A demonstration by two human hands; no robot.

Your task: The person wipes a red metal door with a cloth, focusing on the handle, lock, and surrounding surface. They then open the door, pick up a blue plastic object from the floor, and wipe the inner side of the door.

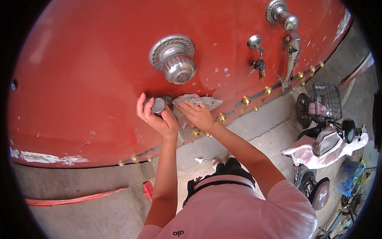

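Note:
A red metal door (98,74) fills the view before me. My left hand (159,119) is wrapped around the upper end of a metal pull handle (158,105) on this door. Just right of it, my right hand (195,113) presses a crumpled grey cloth (194,100) against the door beside the handle's mount. My forearms and fingers hide most of the handle's lower length. Above both hands a large silver ornamental knob (179,64) juts from the door.
To the right are a keyed lock (254,41) with hanging keys (259,64), a second pull handle (291,61) in torn wrapping, and another ornamental knob (288,19). Brass studs (246,100) line the door's lower band. A scooter with a wire basket (325,100) stands at right.

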